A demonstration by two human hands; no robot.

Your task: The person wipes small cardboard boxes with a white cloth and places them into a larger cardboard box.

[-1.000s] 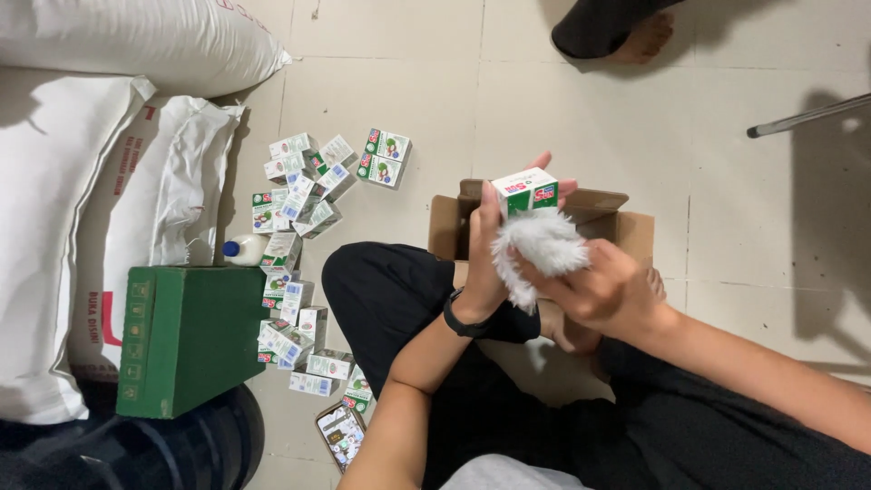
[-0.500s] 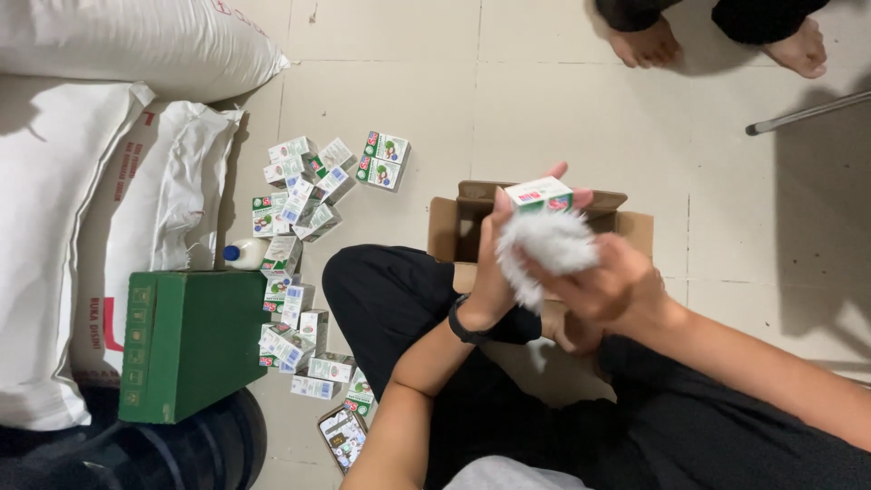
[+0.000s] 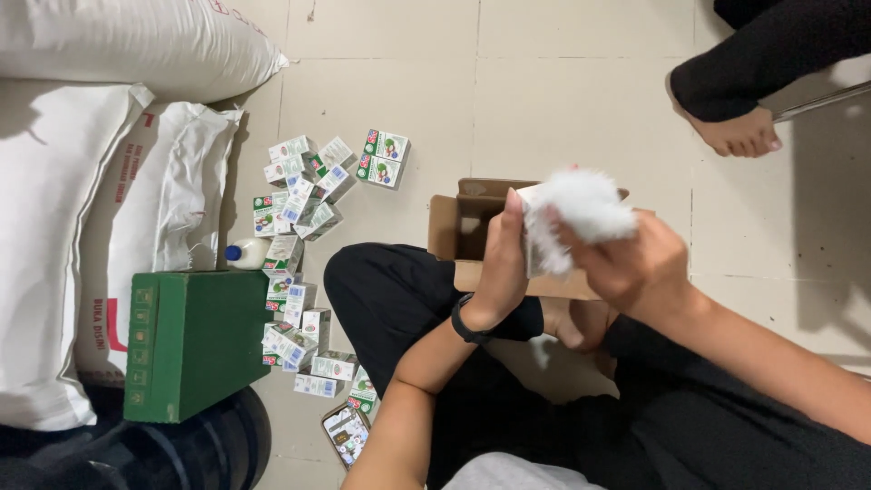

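Note:
My left hand [image 3: 501, 263] grips a small white carton [image 3: 530, 238] upright above an open brown cardboard box [image 3: 454, 227]; a dark band sits on that wrist. My right hand [image 3: 631, 263] presses a fluffy white wad [image 3: 585, 207] against the carton's top and side, so most of the carton is hidden. I sit cross-legged on the tiled floor in black trousers, with the box just past my knees.
Several small white and green cartons [image 3: 299, 195] lie scattered on the floor at left, with a white bottle [image 3: 245, 254] with a blue cap. A green box [image 3: 195, 340] and big white sacks [image 3: 100, 181] stand further left. A phone [image 3: 345, 434] lies by my knee. Another person's bare foot [image 3: 739, 132] is at top right.
The wad has moved over the carton, hiding its red and green top. The other person's foot has shifted lower at top right.

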